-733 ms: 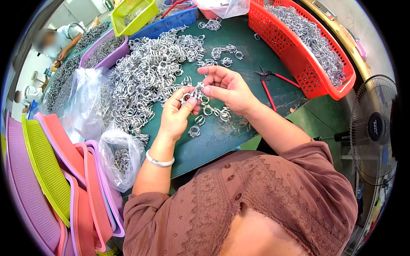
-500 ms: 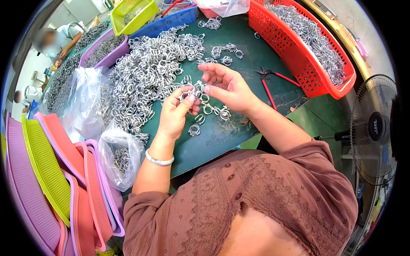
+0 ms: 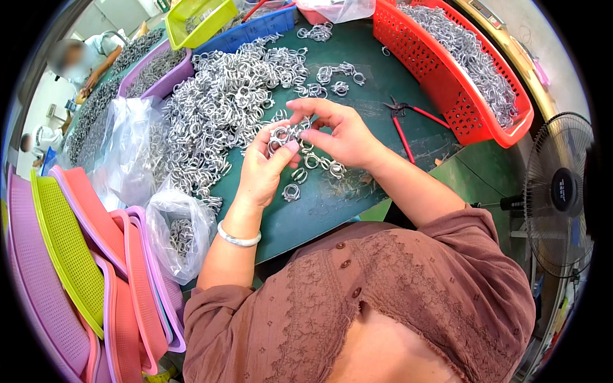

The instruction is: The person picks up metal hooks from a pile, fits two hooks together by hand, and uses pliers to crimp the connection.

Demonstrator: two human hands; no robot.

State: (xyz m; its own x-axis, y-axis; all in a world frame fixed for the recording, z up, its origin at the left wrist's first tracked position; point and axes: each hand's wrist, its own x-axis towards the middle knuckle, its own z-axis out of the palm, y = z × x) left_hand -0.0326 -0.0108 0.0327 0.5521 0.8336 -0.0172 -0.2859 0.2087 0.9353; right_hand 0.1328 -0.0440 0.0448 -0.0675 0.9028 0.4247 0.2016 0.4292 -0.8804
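My left hand (image 3: 263, 158) pinches a small cluster of silvery metal rings (image 3: 281, 135) between thumb and fingers. Close against it on the right, my right hand (image 3: 337, 131) has its thumb and fingers closed on the other end of that cluster. How many pieces are in the grip I cannot make out. Just below the hands, several loose metal rings (image 3: 311, 159) lie on the green table (image 3: 377, 83). A large heap of the same ring pieces (image 3: 223, 96) spreads to the left and beyond my hands.
Red-handled cutters (image 3: 401, 124) lie right of my hands. Behind them stands a red basket (image 3: 440, 83) full of rings. Clear plastic bags (image 3: 128, 147) and stacked coloured baskets (image 3: 67, 249) are at left. A fan (image 3: 562, 191) stands at right; a person (image 3: 96, 57) sits far left.
My right hand has moved slightly left and its fingers have closed onto the ring cluster. The cluster has turned in my left hand, which stays almost in place.
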